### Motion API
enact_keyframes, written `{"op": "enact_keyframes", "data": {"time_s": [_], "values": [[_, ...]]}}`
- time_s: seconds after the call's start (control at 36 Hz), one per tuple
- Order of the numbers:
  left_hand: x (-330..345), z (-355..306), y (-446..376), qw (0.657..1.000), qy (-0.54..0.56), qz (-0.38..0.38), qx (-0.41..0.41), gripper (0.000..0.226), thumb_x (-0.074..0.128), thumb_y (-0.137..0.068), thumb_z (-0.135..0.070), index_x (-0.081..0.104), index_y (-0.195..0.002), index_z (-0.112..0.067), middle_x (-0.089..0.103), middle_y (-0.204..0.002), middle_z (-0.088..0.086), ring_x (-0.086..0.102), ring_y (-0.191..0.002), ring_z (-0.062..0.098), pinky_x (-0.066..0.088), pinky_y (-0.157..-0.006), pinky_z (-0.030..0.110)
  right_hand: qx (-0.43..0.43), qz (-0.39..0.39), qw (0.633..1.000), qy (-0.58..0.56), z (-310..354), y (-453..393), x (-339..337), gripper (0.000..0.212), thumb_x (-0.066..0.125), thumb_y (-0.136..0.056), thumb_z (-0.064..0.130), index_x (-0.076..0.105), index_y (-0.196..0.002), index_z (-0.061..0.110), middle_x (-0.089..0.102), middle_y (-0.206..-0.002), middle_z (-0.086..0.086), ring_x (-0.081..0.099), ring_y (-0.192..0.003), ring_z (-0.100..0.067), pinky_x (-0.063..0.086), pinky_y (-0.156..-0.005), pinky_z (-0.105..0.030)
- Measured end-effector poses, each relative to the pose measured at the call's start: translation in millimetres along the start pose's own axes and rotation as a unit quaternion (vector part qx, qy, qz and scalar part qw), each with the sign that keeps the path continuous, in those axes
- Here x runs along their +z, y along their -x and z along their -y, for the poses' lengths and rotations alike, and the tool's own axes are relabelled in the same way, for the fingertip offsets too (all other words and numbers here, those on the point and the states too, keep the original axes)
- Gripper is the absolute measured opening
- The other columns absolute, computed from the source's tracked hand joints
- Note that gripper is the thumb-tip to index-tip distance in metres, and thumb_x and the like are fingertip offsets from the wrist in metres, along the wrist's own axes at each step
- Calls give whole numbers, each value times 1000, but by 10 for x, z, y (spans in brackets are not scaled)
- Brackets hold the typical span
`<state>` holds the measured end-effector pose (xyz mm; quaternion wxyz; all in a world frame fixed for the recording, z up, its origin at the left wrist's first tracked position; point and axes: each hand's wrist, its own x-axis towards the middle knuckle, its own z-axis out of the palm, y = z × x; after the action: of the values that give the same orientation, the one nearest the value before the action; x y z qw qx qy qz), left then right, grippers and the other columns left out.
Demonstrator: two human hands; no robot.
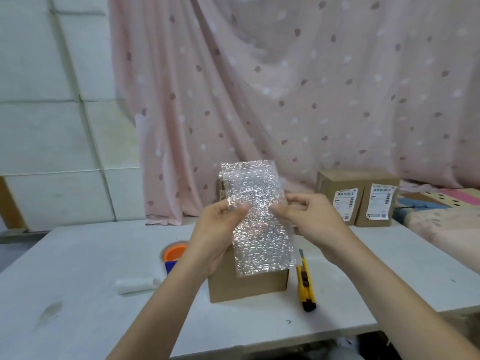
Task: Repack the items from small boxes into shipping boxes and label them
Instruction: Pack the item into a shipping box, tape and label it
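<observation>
A strip of clear bubble wrap [255, 201] hangs upright in front of me, above an open brown cardboard box [249, 287] on the white table. My left hand [215, 229] pinches the strip's left edge at mid-height. My right hand [309, 219] pinches its right edge at the same height. The strip's lower end drapes over the box's front rim. What lies inside the box is hidden.
A yellow utility knife [306, 287] lies right of the box. An orange and blue tape dispenser [174, 255] and a white roll [137, 284] sit to the left. Two labelled cardboard boxes [358, 196] stand at the back right. The table's front edge [285, 339] is near.
</observation>
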<state>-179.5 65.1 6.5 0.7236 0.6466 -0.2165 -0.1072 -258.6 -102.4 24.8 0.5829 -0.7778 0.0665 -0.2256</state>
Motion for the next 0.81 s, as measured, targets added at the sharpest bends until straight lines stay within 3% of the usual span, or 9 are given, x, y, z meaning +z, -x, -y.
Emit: {"op": "enact_keyframes", "data": {"time_s": [0.06,0.11,0.19,0.31,0.36,0.42,0.56,0.69,0.81], "values": [[-6,4,-5,1000,-3,0,-10,7,70,-93,-25,71,-96,-19,73,-94,-2,69,-96,12,55,-75,20,21,-7,1000,1,-22,-23,-3,11,78,-86,20,76,-96,16,78,-82,1,75,-80,-18,60,-69,-30],[-11,-32,17,999,29,24,-31,6,65,-96,-19,67,-90,-18,64,-79,-7,66,-78,6,57,-66,19,34,-13,999,14,-32,-42,-14,11,76,-88,18,77,-97,13,78,-85,-4,75,-85,-26,61,-82,-45],[-88,-44,32,995,48,55,-62,18,59,-99,-16,66,-110,-4,57,-53,-14,57,-51,-3,55,-61,15,49,-10,999,3,-48,-57,-37,12,74,-90,16,76,-101,11,79,-89,-5,75,-89,-27,59,-88,-51],[-189,41,-31,995,59,42,-63,52,79,-79,-32,66,-120,-3,53,-80,2,53,-73,8,58,-82,23,57,0,998,-24,-52,-51,-45,12,73,-90,15,76,-101,9,78,-91,-6,75,-89,-25,59,-89,-48],[-208,77,-49,995,62,31,-68,40,76,-84,-21,65,-116,-1,49,-67,-5,48,-59,3,56,-67,17,56,2,998,-33,-63,-41,-44,13,72,-91,16,75,-101,9,78,-91,-6,75,-89,-24,59,-89,-47],[-204,70,-25,996,55,34,-66,26,72,-89,-11,65,-111,2,60,-60,-8,57,-56,-1,54,-60,15,57,7,998,-39,-70,-31,-42,14,72,-91,18,76,-101,9,78,-92,-7,75,-90,-25,59,-89,-47],[-256,64,-14,998,22,7,-50,32,79,-83,-16,69,-107,2,74,-82,4,68,-81,12,61,-74,25,71,29,996,-38,-74,-11,-61,8,76,-88,23,77,-93,17,77,-86,-3,68,-74,-13,60,-71,-31],[-303,40,-12,999,-12,1,-49,17,79,-83,-17,76,-93,-3,71,-82,10,61,-79,12,48,-63,18,97,76,991,-53,-34,21,-118,11,75,-87,12,77,-99,10,75,-78,-2,62,-59,-7,58,-62,-24],[-334,3,11,998,-2,2,-58,12,78,-83,-10,77,-91,-2,74,-82,6,68,-76,7,51,-58,15,133,100,982,-88,7,-11,-149,13,73,-87,5,76,-99,9,71,-72,1,58,-55,-6,57,-60,-23]]}}
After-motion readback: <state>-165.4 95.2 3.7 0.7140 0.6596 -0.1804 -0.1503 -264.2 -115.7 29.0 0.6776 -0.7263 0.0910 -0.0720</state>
